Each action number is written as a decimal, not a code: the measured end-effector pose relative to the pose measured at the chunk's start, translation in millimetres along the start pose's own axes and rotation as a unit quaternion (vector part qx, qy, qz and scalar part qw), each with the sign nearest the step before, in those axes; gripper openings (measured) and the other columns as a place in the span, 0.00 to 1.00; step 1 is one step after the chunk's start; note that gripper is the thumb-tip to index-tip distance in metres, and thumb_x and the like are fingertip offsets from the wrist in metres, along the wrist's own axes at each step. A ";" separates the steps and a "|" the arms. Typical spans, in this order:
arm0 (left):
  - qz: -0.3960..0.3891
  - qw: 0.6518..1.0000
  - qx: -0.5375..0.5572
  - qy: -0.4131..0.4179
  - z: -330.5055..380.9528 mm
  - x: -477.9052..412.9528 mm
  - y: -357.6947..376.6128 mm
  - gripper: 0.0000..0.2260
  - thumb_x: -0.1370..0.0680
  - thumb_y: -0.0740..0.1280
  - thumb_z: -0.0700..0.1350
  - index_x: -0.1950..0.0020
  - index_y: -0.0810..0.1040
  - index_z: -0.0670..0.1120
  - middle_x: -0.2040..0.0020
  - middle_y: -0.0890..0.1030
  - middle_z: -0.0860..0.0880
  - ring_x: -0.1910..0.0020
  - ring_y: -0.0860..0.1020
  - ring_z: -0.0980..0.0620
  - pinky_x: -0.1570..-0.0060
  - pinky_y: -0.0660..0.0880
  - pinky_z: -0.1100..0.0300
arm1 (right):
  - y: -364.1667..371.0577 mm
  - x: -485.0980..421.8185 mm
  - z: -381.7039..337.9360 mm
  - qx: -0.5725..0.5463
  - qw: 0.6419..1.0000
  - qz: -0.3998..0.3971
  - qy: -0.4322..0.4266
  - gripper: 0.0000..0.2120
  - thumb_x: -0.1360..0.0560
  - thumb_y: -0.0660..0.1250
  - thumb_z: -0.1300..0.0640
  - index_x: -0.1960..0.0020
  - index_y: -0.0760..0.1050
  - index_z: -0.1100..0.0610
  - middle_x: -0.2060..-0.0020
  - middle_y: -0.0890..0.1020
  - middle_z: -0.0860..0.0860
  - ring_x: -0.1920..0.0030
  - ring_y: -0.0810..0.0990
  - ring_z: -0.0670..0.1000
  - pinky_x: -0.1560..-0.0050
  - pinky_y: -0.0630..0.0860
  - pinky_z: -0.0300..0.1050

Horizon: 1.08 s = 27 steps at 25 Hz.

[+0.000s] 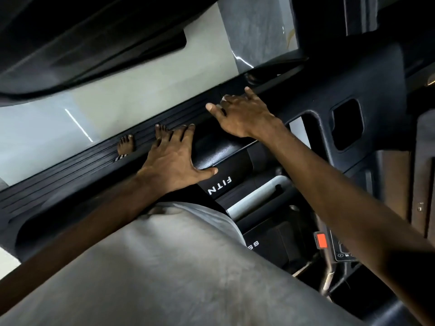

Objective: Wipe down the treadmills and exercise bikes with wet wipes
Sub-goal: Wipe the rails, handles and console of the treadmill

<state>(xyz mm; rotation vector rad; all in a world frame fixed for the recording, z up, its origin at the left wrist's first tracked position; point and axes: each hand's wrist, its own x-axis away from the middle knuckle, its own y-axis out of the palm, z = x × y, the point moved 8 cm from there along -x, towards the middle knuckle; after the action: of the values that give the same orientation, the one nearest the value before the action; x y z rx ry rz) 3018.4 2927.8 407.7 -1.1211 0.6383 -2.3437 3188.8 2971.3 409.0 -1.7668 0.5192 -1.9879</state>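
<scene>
Grey shirt (pixel 164 267), soft and creased, fills the near foreground, with both bare forearms reaching out past it over a black treadmill (pixel 47 208). The left hand (pixel 174 158) lies palm down on a smooth, glossy, rounded bar (pixel 221 149). Its fingers are straight and spread, the thumb is splayed along the bar's curve, and it holds nothing. White letters reading "FITN" show on the bar below the thumb.

Further out, the right hand (pixel 242 114) presses on the treadmill's ribbed rail (pixel 98 165), a long matte strip of parallel grooves. Its fingers are fanned apart and bear down on a white wipe (pixel 224 98), of which only a small crumpled corner peeks out between them.

A bare foot (pixel 126 144) stands on the same rail, near the left hand. Beyond the rail lies a pale, shiny floor (pixel 117 102). A small red tab (pixel 321 240) sits at lower right.
</scene>
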 end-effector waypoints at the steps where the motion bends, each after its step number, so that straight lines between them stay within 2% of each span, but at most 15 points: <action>1: -0.003 1.000 0.006 -0.002 -0.3 -0.9 0.9 0.55 0.36 0.64 0.77 0.19 0.54 0.48 0.21 0.61 0.46 0.21 0.58 0.38 0.23 0.56 0.38 | -2.8 -2.9 9.5 -0.002 1.000 0.000 0.015 0.37 0.18 0.36 0.35 0.22 0.63 0.54 0.21 0.62 0.54 0.21 0.57 0.53 0.20 0.42 0.56; 3: -0.008 1.000 0.007 -0.003 -0.2 -2.5 3.9 0.55 0.37 0.62 0.78 0.19 0.53 0.49 0.21 0.61 0.46 0.21 0.57 0.37 0.24 0.58 0.38 | -3.4 9.3 25.9 -0.019 0.998 0.040 0.050 0.35 0.17 0.38 0.36 0.21 0.62 0.55 0.21 0.61 0.54 0.20 0.56 0.53 0.20 0.42 0.54; 5: 0.000 1.000 0.003 0.012 3.8 -3.6 3.5 0.54 0.37 0.60 0.78 0.19 0.55 0.49 0.22 0.63 0.46 0.22 0.60 0.37 0.25 0.60 0.38 | 6.4 40.4 27.0 -0.063 0.988 0.130 0.057 0.34 0.17 0.41 0.38 0.20 0.58 0.57 0.20 0.58 0.53 0.20 0.53 0.52 0.20 0.43 0.52; 7: 0.017 0.999 0.003 0.041 12.6 -6.1 0.6 0.53 0.36 0.59 0.76 0.19 0.57 0.46 0.24 0.66 0.44 0.25 0.65 0.37 0.28 0.63 0.36 | 22.5 78.0 28.9 -0.120 0.963 0.230 0.070 0.33 0.17 0.43 0.39 0.18 0.52 0.57 0.19 0.53 0.52 0.19 0.51 0.51 0.20 0.44 0.52; 9: 0.027 0.998 -0.002 0.060 21.3 -8.9 1.1 0.51 0.35 0.59 0.73 0.20 0.59 0.45 0.25 0.68 0.42 0.28 0.68 0.37 0.28 0.63 0.35 | 47.4 104.3 46.0 -0.183 0.932 0.279 0.138 0.33 0.16 0.45 0.40 0.18 0.46 0.56 0.18 0.48 0.51 0.19 0.47 0.50 0.20 0.44 0.55; 11: 0.035 0.998 -0.008 0.056 28.0 -10.1 1.5 0.50 0.34 0.62 0.71 0.19 0.57 0.46 0.25 0.68 0.42 0.29 0.69 0.38 0.29 0.63 0.35 | 68.4 115.9 57.9 -0.260 0.896 0.293 0.209 0.33 0.16 0.44 0.40 0.18 0.43 0.56 0.18 0.45 0.53 0.19 0.46 0.51 0.20 0.46 0.58; 13: 0.042 0.998 -0.009 0.049 32.3 -8.7 3.2 0.48 0.32 0.68 0.68 0.19 0.56 0.47 0.25 0.68 0.43 0.29 0.68 0.39 0.29 0.63 0.35 | 75.2 121.4 43.9 -0.302 0.874 0.316 0.212 0.34 0.17 0.42 0.39 0.18 0.43 0.58 0.18 0.45 0.54 0.19 0.45 0.52 0.20 0.45 0.57; 16: 0.055 0.997 0.001 0.049 32.0 -8.9 0.8 0.48 0.31 0.70 0.67 0.18 0.55 0.50 0.24 0.67 0.44 0.28 0.67 0.40 0.29 0.64 0.37 | 82.7 128.0 29.5 -0.295 0.875 0.332 0.194 0.33 0.17 0.42 0.40 0.18 0.44 0.57 0.18 0.45 0.52 0.19 0.45 0.51 0.20 0.42 0.52; 19: 0.057 0.997 -0.011 0.053 31.1 -9.9 1.0 0.46 0.31 0.69 0.69 0.19 0.55 0.52 0.24 0.66 0.46 0.28 0.67 0.41 0.30 0.67 0.40 | 99.5 141.5 38.5 -0.314 0.849 0.330 0.269 0.34 0.17 0.42 0.39 0.18 0.43 0.56 0.18 0.46 0.53 0.19 0.45 0.51 0.20 0.44 0.55; 23: 0.070 0.996 0.001 0.057 30.8 -6.3 -0.7 0.45 0.30 0.69 0.69 0.19 0.55 0.54 0.24 0.66 0.48 0.27 0.66 0.42 0.31 0.68 0.41 | 88.2 128.6 14.9 -0.319 0.846 0.362 0.228 0.34 0.16 0.44 0.39 0.18 0.42 0.57 0.18 0.45 0.53 0.19 0.44 0.51 0.20 0.41 0.52; 26: 0.070 0.996 0.002 0.062 34.1 -3.1 -2.4 0.45 0.29 0.69 0.67 0.18 0.55 0.54 0.24 0.66 0.48 0.27 0.66 0.43 0.31 0.68 0.43 | 103.5 140.0 40.5 -0.330 0.826 0.351 0.293 0.35 0.18 0.41 0.37 0.18 0.43 0.56 0.18 0.46 0.52 0.19 0.45 0.51 0.20 0.43 0.56; 27: 0.073 0.995 -0.003 0.063 35.3 -2.0 -3.6 0.44 0.29 0.69 0.67 0.18 0.55 0.53 0.24 0.66 0.47 0.27 0.67 0.43 0.31 0.68 0.43 | 105.7 140.7 42.5 -0.342 0.824 0.347 0.290 0.36 0.18 0.41 0.37 0.18 0.43 0.56 0.18 0.46 0.52 0.19 0.44 0.51 0.20 0.43 0.56</action>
<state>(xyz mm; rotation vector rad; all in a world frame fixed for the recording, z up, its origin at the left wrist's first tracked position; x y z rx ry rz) 3047.1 2924.5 428.4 -0.9022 0.7460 -2.2998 3224.6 2806.2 474.0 -0.9331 1.9565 -1.8257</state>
